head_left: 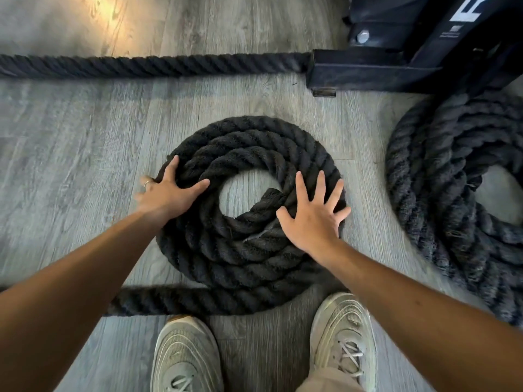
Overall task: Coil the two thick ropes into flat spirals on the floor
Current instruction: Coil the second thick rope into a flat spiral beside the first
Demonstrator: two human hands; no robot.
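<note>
A thick black rope lies in a flat spiral [252,142] of about three turns on the grey wood floor, its cut end at the open centre. Its free length [158,301] trails left along the floor in front of my shoes. My left hand [167,193] rests on the spiral's left edge, fingers spread over the outer turns. My right hand [311,213] presses flat on the right side with fingers splayed. A second black rope coil [441,199] lies at the right, partly cut off by the frame.
A straight stretch of black rope [147,65] runs across the floor at the back to a black metal rack base [396,66] at top right. My two grey shoes [342,335] stand just below the spiral.
</note>
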